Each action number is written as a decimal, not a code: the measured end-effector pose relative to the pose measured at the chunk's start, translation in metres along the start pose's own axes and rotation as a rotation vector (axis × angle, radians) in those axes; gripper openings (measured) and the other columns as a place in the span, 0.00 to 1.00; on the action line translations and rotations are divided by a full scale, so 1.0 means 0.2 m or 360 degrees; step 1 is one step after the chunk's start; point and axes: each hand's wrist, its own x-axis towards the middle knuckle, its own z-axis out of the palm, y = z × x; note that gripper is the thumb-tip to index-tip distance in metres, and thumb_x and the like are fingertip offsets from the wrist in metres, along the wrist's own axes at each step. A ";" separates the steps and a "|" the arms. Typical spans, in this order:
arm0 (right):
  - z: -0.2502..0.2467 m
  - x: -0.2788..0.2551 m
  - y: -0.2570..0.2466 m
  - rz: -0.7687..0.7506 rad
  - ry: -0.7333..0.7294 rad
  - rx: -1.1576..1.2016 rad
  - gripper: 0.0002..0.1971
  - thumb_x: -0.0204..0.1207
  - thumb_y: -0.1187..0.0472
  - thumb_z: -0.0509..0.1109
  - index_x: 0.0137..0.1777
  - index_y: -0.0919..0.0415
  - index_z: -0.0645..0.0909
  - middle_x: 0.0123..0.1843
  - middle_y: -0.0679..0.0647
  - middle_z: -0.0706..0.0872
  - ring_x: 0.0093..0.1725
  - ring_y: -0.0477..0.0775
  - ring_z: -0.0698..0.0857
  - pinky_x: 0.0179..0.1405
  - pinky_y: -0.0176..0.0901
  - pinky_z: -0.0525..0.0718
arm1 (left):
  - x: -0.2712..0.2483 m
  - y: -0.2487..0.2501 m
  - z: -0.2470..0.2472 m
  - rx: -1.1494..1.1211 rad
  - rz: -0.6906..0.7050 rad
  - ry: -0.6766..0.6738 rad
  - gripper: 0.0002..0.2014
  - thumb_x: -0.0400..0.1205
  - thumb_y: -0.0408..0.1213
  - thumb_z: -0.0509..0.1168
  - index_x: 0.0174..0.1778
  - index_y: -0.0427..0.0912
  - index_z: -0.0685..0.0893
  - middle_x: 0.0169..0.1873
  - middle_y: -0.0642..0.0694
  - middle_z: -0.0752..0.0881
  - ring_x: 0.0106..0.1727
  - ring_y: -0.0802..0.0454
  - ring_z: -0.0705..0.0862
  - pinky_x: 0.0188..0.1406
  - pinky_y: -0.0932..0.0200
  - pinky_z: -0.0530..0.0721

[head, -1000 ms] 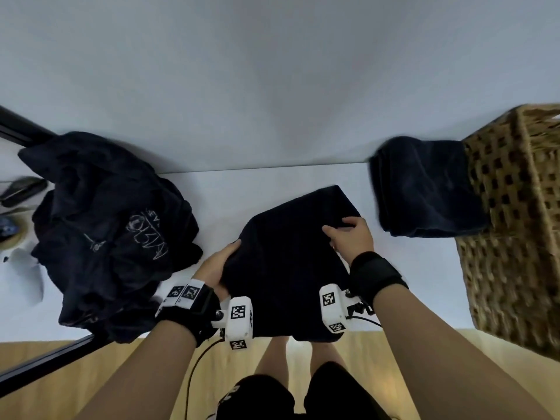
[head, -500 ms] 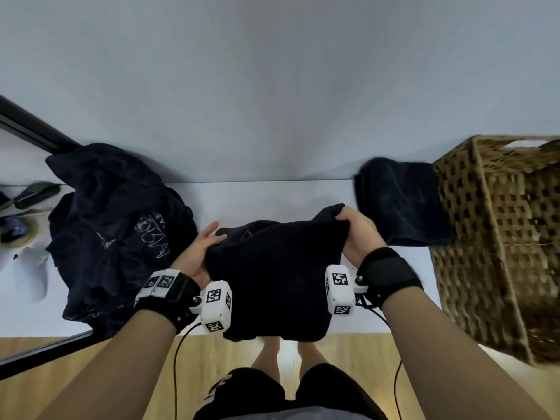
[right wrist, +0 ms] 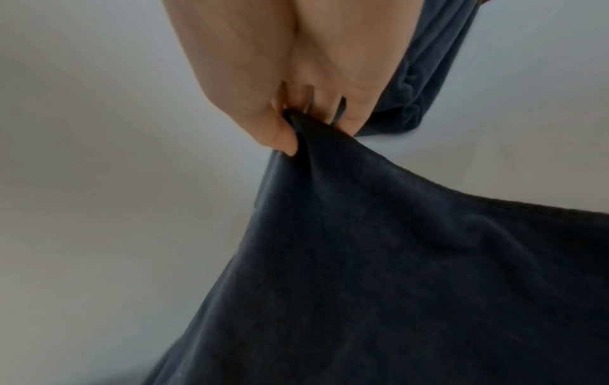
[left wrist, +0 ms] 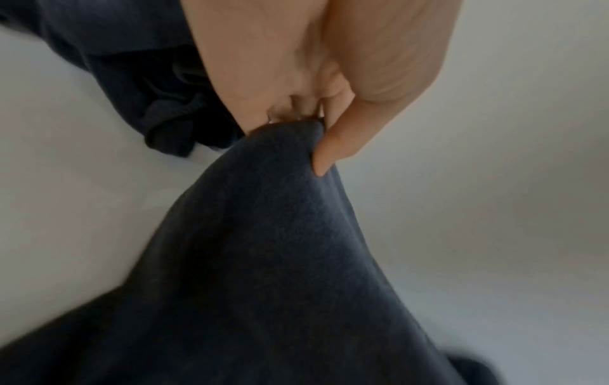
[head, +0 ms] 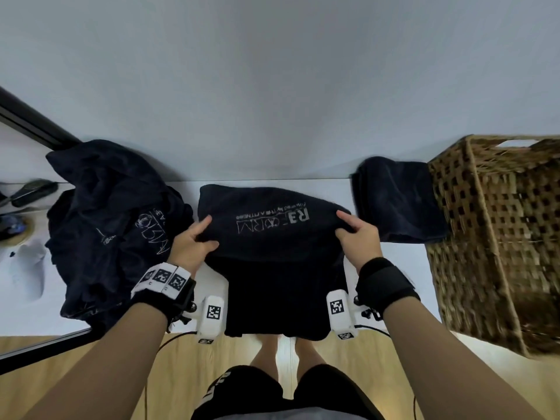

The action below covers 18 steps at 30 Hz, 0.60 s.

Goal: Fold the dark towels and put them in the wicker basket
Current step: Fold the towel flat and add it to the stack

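A dark towel [head: 272, 237] with pale printed lettering is stretched between both hands over the white table [head: 272, 184]; its lower part hangs past the near edge. My left hand [head: 191, 244] pinches its left edge, thumb against fingers, as the left wrist view shows [left wrist: 313, 135] with the towel [left wrist: 263, 260] below. My right hand [head: 357, 234] pinches the right edge, seen close in the right wrist view [right wrist: 296, 125] on the towel [right wrist: 395, 260]. A wicker basket [head: 497, 237] stands at the right.
A folded dark towel [head: 397, 201] lies against the basket's left side. A crumpled heap of dark towels [head: 112, 225] sits at the table's left. Small objects and a white cloth [head: 24, 259] lie at the far left. A grey wall rises behind.
Both hands have lifted the towel's edge away from the body and spread apart, so the lettered side now faces up. The head view has shifted, and the basket shows further left.
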 end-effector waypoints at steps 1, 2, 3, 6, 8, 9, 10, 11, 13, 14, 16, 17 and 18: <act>0.01 0.00 0.02 0.0009 -0.0039 -0.0203 0.23 0.75 0.70 0.67 0.70 0.54 0.82 0.69 0.53 0.84 0.60 0.49 0.86 0.66 0.38 0.81 | 0.01 -0.04 0.00 0.0317 0.0001 -0.0047 0.33 0.76 0.15 0.67 0.77 0.38 0.73 0.77 0.49 0.72 0.74 0.52 0.75 0.68 0.64 0.74; 0.03 -0.01 0.05 -0.0008 -0.0089 -0.0413 0.25 0.75 0.69 0.67 0.74 0.58 0.79 0.73 0.53 0.80 0.69 0.52 0.81 0.72 0.36 0.73 | 0.03 -0.07 0.00 0.0594 0.0016 -0.0112 0.34 0.76 0.16 0.67 0.79 0.38 0.70 0.80 0.49 0.67 0.78 0.50 0.70 0.72 0.63 0.70; 0.04 -0.02 0.07 -0.0049 -0.0129 -0.0581 0.26 0.76 0.70 0.66 0.75 0.62 0.77 0.77 0.54 0.77 0.74 0.53 0.76 0.73 0.31 0.66 | 0.04 -0.10 0.01 0.0790 0.0048 -0.0176 0.35 0.77 0.18 0.66 0.81 0.37 0.68 0.82 0.49 0.64 0.80 0.50 0.67 0.76 0.61 0.67; 0.08 -0.04 0.14 -0.0147 -0.0168 -0.0875 0.26 0.75 0.73 0.64 0.75 0.68 0.75 0.79 0.56 0.73 0.76 0.57 0.73 0.66 0.22 0.58 | 0.08 -0.15 0.05 0.1030 0.0134 -0.0219 0.34 0.78 0.21 0.67 0.81 0.37 0.67 0.82 0.49 0.64 0.81 0.50 0.65 0.77 0.63 0.62; 0.10 -0.05 0.18 -0.0107 -0.0198 -0.1002 0.23 0.75 0.72 0.64 0.71 0.71 0.76 0.77 0.59 0.73 0.73 0.58 0.74 0.61 0.23 0.58 | 0.11 -0.16 0.06 0.1102 0.0112 -0.0108 0.35 0.77 0.23 0.69 0.82 0.38 0.67 0.82 0.46 0.64 0.81 0.48 0.66 0.74 0.66 0.63; 0.10 -0.05 0.20 -0.0065 -0.0220 -0.1051 0.21 0.75 0.71 0.65 0.69 0.72 0.77 0.77 0.61 0.73 0.72 0.59 0.74 0.59 0.24 0.60 | 0.13 -0.16 0.07 0.1141 0.0094 -0.0047 0.35 0.77 0.23 0.69 0.82 0.39 0.67 0.82 0.45 0.63 0.81 0.46 0.66 0.73 0.66 0.62; 0.11 -0.05 0.21 -0.0016 -0.0246 -0.1090 0.20 0.76 0.70 0.65 0.68 0.73 0.77 0.76 0.62 0.72 0.72 0.59 0.74 0.58 0.25 0.61 | 0.14 -0.16 0.08 0.1190 0.0079 -0.0009 0.36 0.77 0.23 0.68 0.82 0.39 0.66 0.82 0.44 0.63 0.80 0.45 0.66 0.72 0.68 0.62; 0.11 -0.05 0.21 0.0033 -0.0269 -0.1123 0.21 0.76 0.69 0.65 0.70 0.72 0.76 0.78 0.62 0.71 0.73 0.60 0.73 0.61 0.28 0.64 | 0.14 -0.15 0.08 0.1256 0.0065 0.0000 0.36 0.76 0.23 0.68 0.82 0.38 0.66 0.82 0.42 0.63 0.81 0.44 0.66 0.72 0.67 0.61; 0.12 -0.05 0.21 0.0063 -0.0234 -0.1255 0.23 0.77 0.65 0.65 0.73 0.65 0.76 0.81 0.60 0.66 0.76 0.61 0.70 0.71 0.44 0.69 | 0.13 -0.14 0.10 0.1441 0.0076 0.0011 0.35 0.75 0.24 0.68 0.81 0.36 0.67 0.81 0.38 0.62 0.79 0.40 0.66 0.74 0.58 0.65; 0.13 -0.05 0.20 -0.0003 -0.0148 -0.1370 0.22 0.78 0.64 0.65 0.73 0.61 0.77 0.82 0.59 0.66 0.76 0.62 0.69 0.72 0.51 0.70 | 0.12 -0.14 0.12 0.1590 0.0164 0.0056 0.34 0.75 0.26 0.70 0.79 0.37 0.69 0.80 0.36 0.62 0.77 0.37 0.68 0.73 0.53 0.69; 0.16 -0.03 0.18 -0.0255 0.0006 -0.1471 0.22 0.77 0.63 0.65 0.72 0.58 0.78 0.81 0.56 0.69 0.75 0.62 0.70 0.71 0.56 0.71 | 0.11 -0.14 0.16 0.1959 0.0477 0.0072 0.35 0.74 0.33 0.74 0.78 0.40 0.70 0.80 0.36 0.62 0.77 0.35 0.68 0.73 0.46 0.71; 0.18 -0.01 0.16 -0.0363 -0.0015 -0.1445 0.22 0.78 0.63 0.66 0.73 0.58 0.77 0.81 0.56 0.69 0.76 0.61 0.70 0.72 0.56 0.71 | 0.11 -0.15 0.19 0.2096 0.0610 -0.0033 0.38 0.75 0.40 0.76 0.80 0.42 0.68 0.82 0.36 0.59 0.79 0.36 0.65 0.76 0.44 0.69; 0.20 0.02 0.15 -0.0416 -0.0105 -0.1418 0.24 0.79 0.61 0.66 0.76 0.58 0.75 0.82 0.57 0.68 0.77 0.61 0.69 0.74 0.55 0.69 | 0.12 -0.18 0.22 0.2186 0.0665 -0.0191 0.41 0.76 0.47 0.75 0.83 0.44 0.64 0.84 0.38 0.55 0.82 0.38 0.60 0.79 0.44 0.65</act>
